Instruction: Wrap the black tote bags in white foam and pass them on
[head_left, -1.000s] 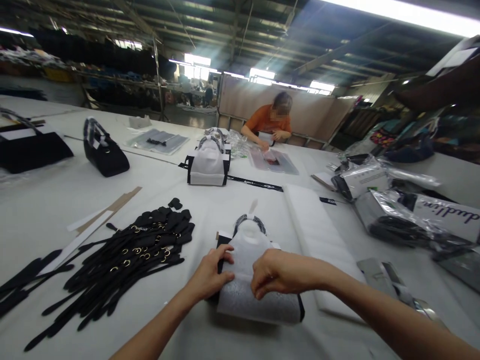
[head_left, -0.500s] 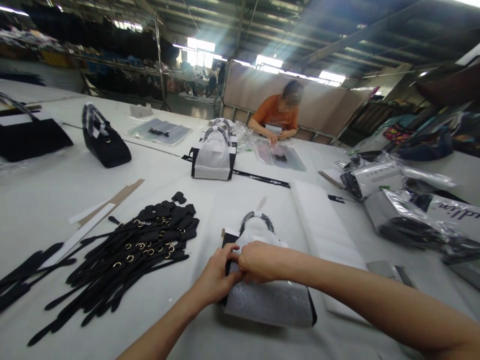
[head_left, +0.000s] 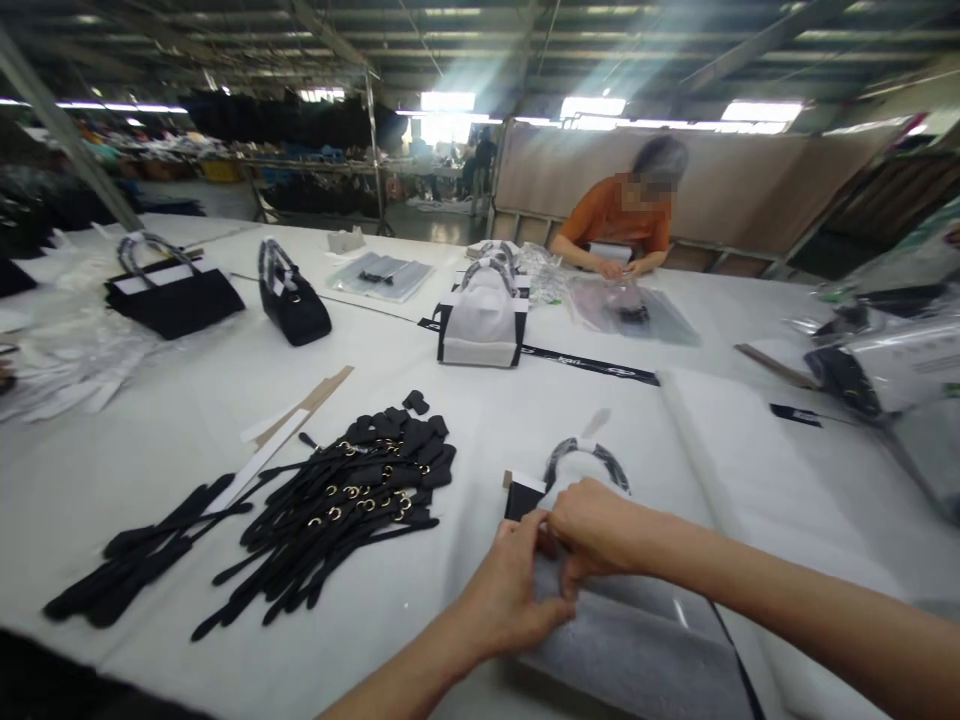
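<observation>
A black handbag (head_left: 525,498) lies on the table in front of me, its front covered by a white wrapping sheet (head_left: 630,640). Its looped handle (head_left: 611,462) is wrapped too and points away from me. At the bag's left side my left hand (head_left: 517,590) is closed, fingers and thumb pinching at the sheet. My right hand (head_left: 600,525) meets it there from the right, fingers curled in against the same spot. The fingertips partly hide what they grip.
Black straps with gold rings (head_left: 360,500) lie in a heap to the left. Farther off stand a wrapped bag (head_left: 480,315) and black handbags (head_left: 176,300). White foam sheets (head_left: 780,480) and plastic-wrapped bags (head_left: 900,370) are on the right. A person in orange (head_left: 619,225) works across the table.
The view has swung left, so everything sits farther right and more handbags show at left. Both hands stay together at the bag's left side, with the left thumb now lower.
</observation>
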